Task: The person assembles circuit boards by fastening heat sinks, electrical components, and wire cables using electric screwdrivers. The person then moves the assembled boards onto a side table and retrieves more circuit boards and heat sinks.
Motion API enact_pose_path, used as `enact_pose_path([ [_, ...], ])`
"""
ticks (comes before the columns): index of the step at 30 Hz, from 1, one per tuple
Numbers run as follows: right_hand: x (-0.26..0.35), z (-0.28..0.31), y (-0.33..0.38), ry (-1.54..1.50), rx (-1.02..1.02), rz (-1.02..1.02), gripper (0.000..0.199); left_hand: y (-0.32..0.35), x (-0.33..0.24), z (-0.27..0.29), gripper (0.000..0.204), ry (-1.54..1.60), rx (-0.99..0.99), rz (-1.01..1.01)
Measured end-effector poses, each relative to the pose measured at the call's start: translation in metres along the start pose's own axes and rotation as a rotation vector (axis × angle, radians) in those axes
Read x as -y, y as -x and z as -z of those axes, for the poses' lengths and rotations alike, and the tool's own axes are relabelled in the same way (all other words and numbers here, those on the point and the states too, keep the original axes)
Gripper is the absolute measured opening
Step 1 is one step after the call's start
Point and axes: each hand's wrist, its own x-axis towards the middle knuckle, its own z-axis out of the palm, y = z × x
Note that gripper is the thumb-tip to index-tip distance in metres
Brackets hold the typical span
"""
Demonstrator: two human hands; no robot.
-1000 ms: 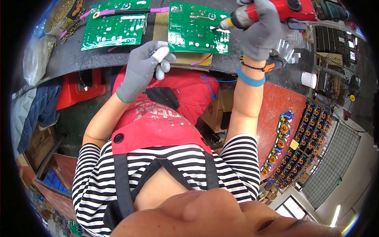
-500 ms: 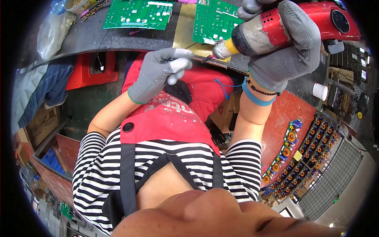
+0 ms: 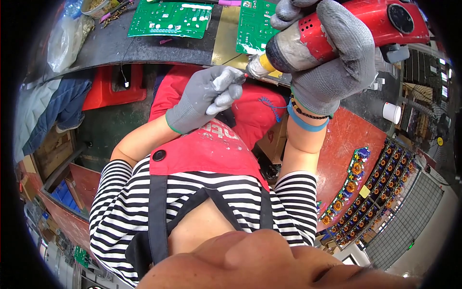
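Observation:
My right hand [image 3: 337, 58], in a grey glove, is wrapped round a red cordless power screwdriver [image 3: 313, 41], its scuffed grey-and-black nose pointing left and slightly down. A yellow collar and a pale, worn tip piece [image 3: 258, 67] sit at the front. My left hand [image 3: 211, 94], also gloved, has its fingers pinched together right at that tip, beside a small reddish bit end. What lies between the fingertips is hidden. Beyond the tip, a green circuit board [image 3: 255, 29] rests on a brass-coloured plate [image 3: 226, 45] on the dark bench.
Another green circuit board [image 3: 168, 19] lies further left on the bench [image 3: 110, 45], near a clear plastic bag [image 3: 67, 43] and a tub [image 3: 94, 7]. A red stool [image 3: 113, 91] stands below. To the right, boards with copper coils [image 3: 351, 185] line a red surface, near a white cup [image 3: 391, 112].
My right hand has brought the power screwdriver left and slightly down. My left hand has moved right, and its fingers have closed at the screwdriver's tip.

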Motion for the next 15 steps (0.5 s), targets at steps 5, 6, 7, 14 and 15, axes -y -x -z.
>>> enact_pose_path([
  [5, 0.001, 0.000, 0.001, 0.038, -0.044, 0.021, 0.037, -0.002, 0.001, -0.010, 0.041, -0.054, 0.066, -0.059],
  [6, 0.001, 0.000, 0.001, 0.028, -0.055, 0.027, 0.037, -0.002, 0.000, -0.011, 0.043, -0.105, 0.083, -0.059],
  [7, 0.001, 0.000, 0.001, 0.017, -0.066, 0.033, 0.037, -0.003, -0.001, -0.012, 0.043, -0.106, 0.084, -0.058],
  [14, 0.001, -0.004, 0.001, 0.009, -0.146, 0.038, 0.036, -0.004, -0.001, -0.027, 0.045, 0.032, 0.000, -0.010],
  [15, 0.000, -0.003, 0.000, 0.001, -0.144, 0.043, 0.036, -0.005, -0.001, -0.028, 0.044, 0.016, -0.007, -0.032],
])
